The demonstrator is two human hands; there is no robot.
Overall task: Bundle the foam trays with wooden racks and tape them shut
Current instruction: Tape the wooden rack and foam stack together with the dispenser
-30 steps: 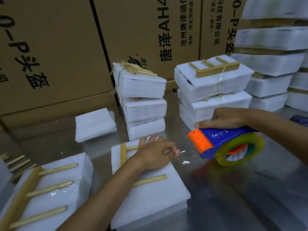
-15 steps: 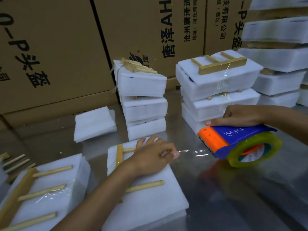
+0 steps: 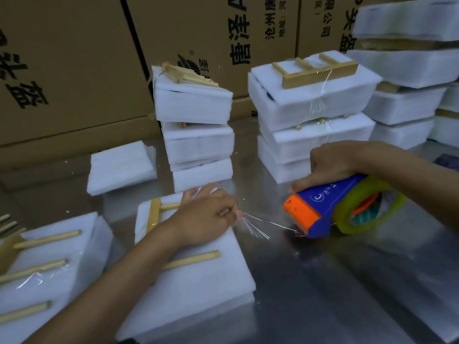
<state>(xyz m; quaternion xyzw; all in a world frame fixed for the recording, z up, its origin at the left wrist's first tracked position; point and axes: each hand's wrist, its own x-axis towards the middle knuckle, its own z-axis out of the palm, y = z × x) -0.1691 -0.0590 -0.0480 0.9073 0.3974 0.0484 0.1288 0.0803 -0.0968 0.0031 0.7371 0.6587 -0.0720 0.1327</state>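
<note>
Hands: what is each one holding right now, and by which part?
Left hand pinches the free end of the clear tape. Right hand grips the tape dispenser across its blue top.

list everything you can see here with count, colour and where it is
foam bundle: 1, white, under the left hand, wooden rack on top
tape dispenser: 1, blue and orange, right of that bundle
tape strip: 1, clear, stretched from dispenser to left hand
taped bundle: 1, white, near left
bundle stacks: several, white, behind
cartons: several, brown, back
table: 1, metal
left hand: pinches the tape
right hand: grips the dispenser
</note>
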